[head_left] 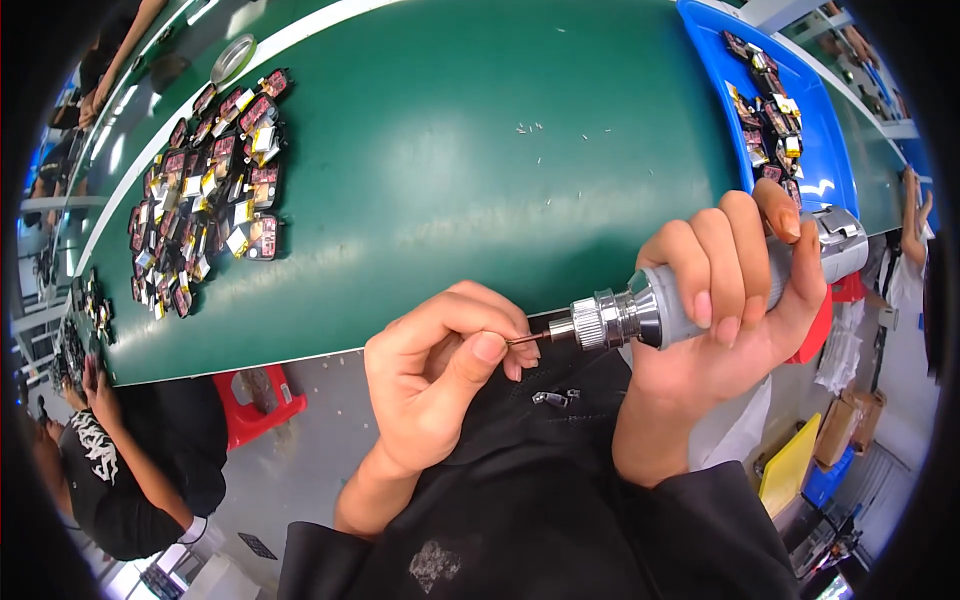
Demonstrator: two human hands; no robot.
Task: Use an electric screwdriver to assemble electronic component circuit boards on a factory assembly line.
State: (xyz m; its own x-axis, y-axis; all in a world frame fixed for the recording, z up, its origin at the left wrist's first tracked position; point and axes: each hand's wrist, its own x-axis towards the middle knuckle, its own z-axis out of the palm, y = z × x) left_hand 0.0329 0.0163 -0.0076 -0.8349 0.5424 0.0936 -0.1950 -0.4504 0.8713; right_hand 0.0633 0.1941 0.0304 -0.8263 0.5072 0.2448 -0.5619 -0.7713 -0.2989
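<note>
My right hand point(715, 300) is wrapped round a grey and silver electric screwdriver point(606, 320), held level in front of me with its nose to the left. A thin bit point(530, 338) sticks out of the chuck. At its tip, my left hand point(425, 375) pinches the bit between thumb and forefinger; whether a small screw is there too is hidden by the fingers. Both hands are just off the near edge of the green table point(450, 180), above my dark clothing. Tiny screws point(530, 128) lie scattered on the table top.
A heap of small black electronic units point(215, 185) with silvery battery pouches covers the table's left. More units lie in a blue tray point(835, 130) at the right. A round metal dish point(234, 60) stands far left. Another person point(140, 470) works at the left, near a red stool point(262, 405).
</note>
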